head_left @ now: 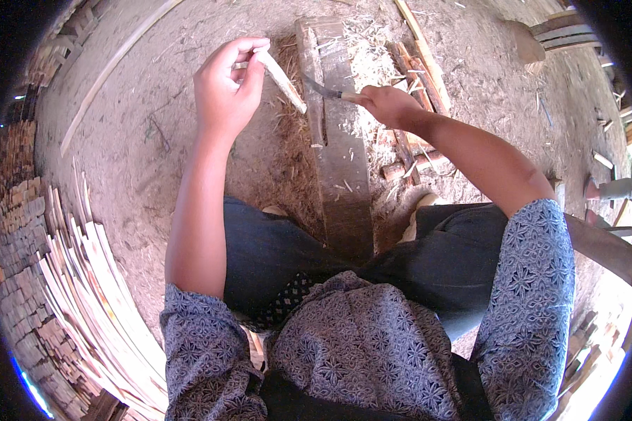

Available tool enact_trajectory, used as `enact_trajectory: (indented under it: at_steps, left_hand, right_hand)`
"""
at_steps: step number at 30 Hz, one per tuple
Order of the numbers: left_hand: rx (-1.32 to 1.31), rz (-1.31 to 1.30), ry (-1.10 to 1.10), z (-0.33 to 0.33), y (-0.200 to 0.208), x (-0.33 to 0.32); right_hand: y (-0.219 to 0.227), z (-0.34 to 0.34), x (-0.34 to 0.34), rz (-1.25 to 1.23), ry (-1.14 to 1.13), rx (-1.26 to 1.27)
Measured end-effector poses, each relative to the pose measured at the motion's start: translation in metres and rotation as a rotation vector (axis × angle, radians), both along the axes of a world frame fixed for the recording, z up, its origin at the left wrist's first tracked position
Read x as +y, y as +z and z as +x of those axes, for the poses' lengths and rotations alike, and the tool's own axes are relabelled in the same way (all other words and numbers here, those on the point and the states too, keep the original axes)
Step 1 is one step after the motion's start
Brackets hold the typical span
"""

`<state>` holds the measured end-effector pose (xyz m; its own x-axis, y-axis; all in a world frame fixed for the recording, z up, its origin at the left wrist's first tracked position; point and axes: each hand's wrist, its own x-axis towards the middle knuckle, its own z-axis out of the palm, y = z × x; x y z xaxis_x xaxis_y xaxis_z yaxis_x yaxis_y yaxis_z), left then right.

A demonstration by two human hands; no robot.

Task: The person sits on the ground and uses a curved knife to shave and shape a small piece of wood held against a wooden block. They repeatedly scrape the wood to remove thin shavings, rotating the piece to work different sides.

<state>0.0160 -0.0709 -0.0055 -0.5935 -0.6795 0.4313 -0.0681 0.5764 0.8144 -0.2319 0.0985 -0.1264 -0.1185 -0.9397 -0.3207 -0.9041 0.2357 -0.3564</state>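
Observation:
My left hand (pixel 230 88) pinches the upper end of a short pale strip of wood (pixel 285 85) between thumb and fingers, raised left of a wooden beam. The strip slants down to the right. My right hand (pixel 388 107) is wrapped round the light handle of a knife (pixel 324 90). The dark, curved blade points left over the beam, a little apart from the strip. Below both hands the worn wooden beam (pixel 345 182) runs away from me between my legs, with a raised, split piece along its left side. The fingertips of my right hand are partly hidden.
Wood shavings (pixel 372 52) lie around the beam. Sticks and offcuts (pixel 418 81) rest to its right. Long pale strips (pixel 98 274) and stacked wood pieces (pixel 21 224) line the left side. A long thin pole (pixel 109 67) lies on the dirt floor. Another person's foot (pixel 593 189) shows at far right.

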Motion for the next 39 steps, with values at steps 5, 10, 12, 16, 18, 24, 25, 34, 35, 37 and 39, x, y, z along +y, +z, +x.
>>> enact_trajectory:
  at_steps: [5, 10, 12, 16, 18, 24, 25, 34, 35, 37, 39]
  left_hand:
    - [-0.068, -0.024, -0.031, 0.005, 0.002, 0.004]
    - [-0.095, -0.033, -0.059, 0.001, 0.003, 0.006]
    - [-0.09, -0.025, -0.057, 0.001, 0.0, 0.005]
    - [-0.074, 0.007, -0.071, -0.003, -0.001, 0.007]
    - [-0.088, 0.005, -0.066, -0.002, 0.0, 0.008]
    - [-0.062, -0.02, -0.12, -0.008, -0.002, 0.01]
    - [-0.058, -0.006, -0.116, -0.004, -0.001, 0.011]
    - [-0.094, 0.03, -0.113, -0.017, 0.005, 0.032]
    - [-0.084, 0.04, -0.107, -0.021, 0.0, 0.034]
    - [-0.096, 0.017, -0.092, -0.025, -0.006, 0.037]
    - [-0.127, -0.044, -0.084, -0.026, -0.008, 0.038]
  right_hand:
    - [0.008, -0.012, -0.021, 0.079, -0.121, 0.107]
    - [-0.001, -0.059, -0.031, 0.102, 0.052, 0.517]
    - [-0.002, -0.054, -0.028, 0.027, 0.061, 0.534]
    - [0.02, -0.012, -0.033, 0.014, -0.174, 0.023]
    - [0.037, -0.006, -0.034, 0.097, -0.11, 0.089]
    - [0.003, -0.074, -0.027, 0.187, -0.148, 0.288]
    - [0.005, -0.073, -0.02, 0.102, -0.165, 0.263]
    - [0.044, -0.045, 0.055, -0.045, -0.155, -0.191]
    - [0.04, -0.039, 0.063, -0.063, -0.129, -0.236]
    - [0.038, -0.02, 0.071, -0.065, -0.105, -0.281]
    - [0.031, -0.015, 0.078, 0.18, -0.168, -0.308]
